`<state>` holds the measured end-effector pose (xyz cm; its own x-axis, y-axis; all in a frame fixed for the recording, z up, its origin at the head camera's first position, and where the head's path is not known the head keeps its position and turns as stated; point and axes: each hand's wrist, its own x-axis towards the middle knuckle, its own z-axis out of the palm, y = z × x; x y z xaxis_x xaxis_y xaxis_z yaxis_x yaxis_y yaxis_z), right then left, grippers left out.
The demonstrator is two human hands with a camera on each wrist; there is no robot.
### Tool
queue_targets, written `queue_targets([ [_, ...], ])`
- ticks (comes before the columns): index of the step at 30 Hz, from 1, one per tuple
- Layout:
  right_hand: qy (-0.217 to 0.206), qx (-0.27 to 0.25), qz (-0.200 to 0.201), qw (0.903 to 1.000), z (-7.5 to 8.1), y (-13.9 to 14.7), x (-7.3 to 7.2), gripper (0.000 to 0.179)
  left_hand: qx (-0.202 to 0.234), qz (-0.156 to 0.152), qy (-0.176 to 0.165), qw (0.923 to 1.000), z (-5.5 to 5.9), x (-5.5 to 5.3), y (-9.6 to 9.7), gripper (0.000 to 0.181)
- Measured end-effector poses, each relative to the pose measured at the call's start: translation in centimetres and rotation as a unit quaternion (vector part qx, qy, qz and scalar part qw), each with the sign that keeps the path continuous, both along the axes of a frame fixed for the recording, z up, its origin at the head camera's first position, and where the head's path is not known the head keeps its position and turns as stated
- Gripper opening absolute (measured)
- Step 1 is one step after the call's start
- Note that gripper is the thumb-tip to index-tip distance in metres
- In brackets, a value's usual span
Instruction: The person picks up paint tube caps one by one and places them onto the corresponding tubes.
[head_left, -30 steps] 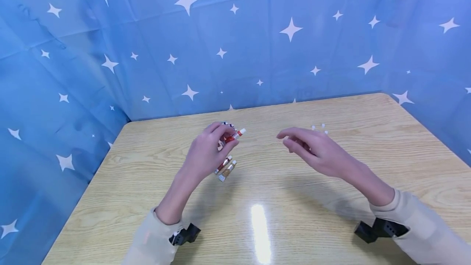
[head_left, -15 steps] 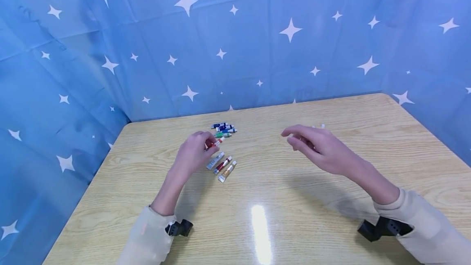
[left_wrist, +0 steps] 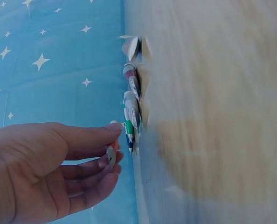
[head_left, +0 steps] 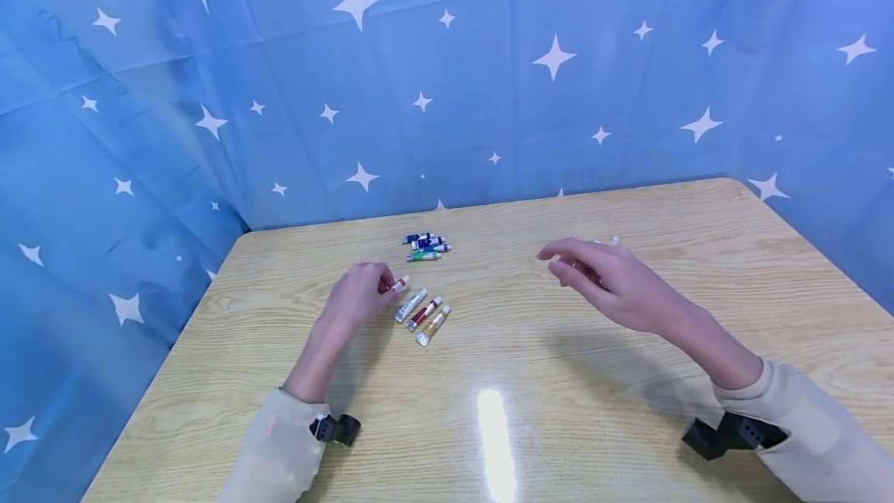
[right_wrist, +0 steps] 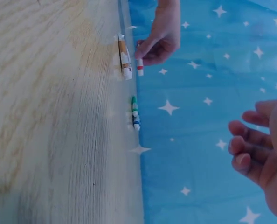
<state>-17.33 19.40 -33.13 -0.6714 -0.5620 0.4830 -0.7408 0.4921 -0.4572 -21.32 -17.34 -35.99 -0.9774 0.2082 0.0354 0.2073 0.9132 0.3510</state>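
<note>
Where the left hand [head_left: 359, 292] is positioned, its thumb and fingers pinch the red tube [head_left: 400, 284]. The tube's white cap points away from the hand, toward the far right; the wrist views show the tube raised above the table [head_left: 573, 418]. Three tubes lie on the table just to the right, side by side at a slant: silver tube [head_left: 410, 305], maroon tube [head_left: 424, 314] and gold tube [head_left: 434, 325], the gold nearest the person. Beyond the red tube, the green tube [head_left: 424, 256] lies close to three blue tubes [head_left: 428, 242], caps to the right.

The right hand [head_left: 615, 282] is well apart from the tubes, above the table. Its fingers are loosely bent and the thumb stands apart from them. A small white piece [head_left: 615, 240] shows behind this hand, partly hidden. A blue cloth [head_left: 489, 84] with white stars hangs behind the table.
</note>
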Motion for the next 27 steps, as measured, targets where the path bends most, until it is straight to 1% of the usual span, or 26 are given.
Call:
queue_targets([
  [4, 0.002, 0.002, -0.001, 1.0, 0.0, 0.1, -0.1, 0.023, -0.012, -0.001, -0.02, 0.9997, -0.1, -0.2, -0.1, 0.013],
  [9, 0.012, 0.0, 0.009, 0.9999, 0.0, 0.2, -0.2, 0.023, -0.02, -0.002, -0.049, 0.9986, -0.4, -0.4, 0.0, 0.015],
  [14, 0.013, -0.011, 0.017, 0.9997, 0.1, 0.2, -0.2, 0.024, -0.047, -0.008, -0.061, 0.997, -0.5, -0.5, 0.3, 0.015],
  [18, 0.013, -0.013, 0.014, 0.9997, 0.1, 0.3, -0.2, 0.024, -0.057, -0.006, -0.067, 0.9961, -0.4, -0.3, 0.5, 0.019],
  [20, 0.009, -0.01, 0.006, 0.9999, 0.2, 0.5, -0.2, 0.023, -0.057, -0.003, -0.067, 0.9961, -0.3, -0.3, 0.5, 0.021],
  [23, 0.0, -0.006, -0.009, 0.9999, 0.3, 0.7, -0.3, 0.022, -0.055, 0.005, -0.056, 0.9969, 0.0, -0.2, 0.5, 0.025],
  [27, -0.003, -0.007, -0.022, 0.9997, 0.3, 1.1, -0.6, 0.02, -0.041, 0.005, -0.027, 0.9988, 0.6, -0.2, 0.5, 0.029],
])
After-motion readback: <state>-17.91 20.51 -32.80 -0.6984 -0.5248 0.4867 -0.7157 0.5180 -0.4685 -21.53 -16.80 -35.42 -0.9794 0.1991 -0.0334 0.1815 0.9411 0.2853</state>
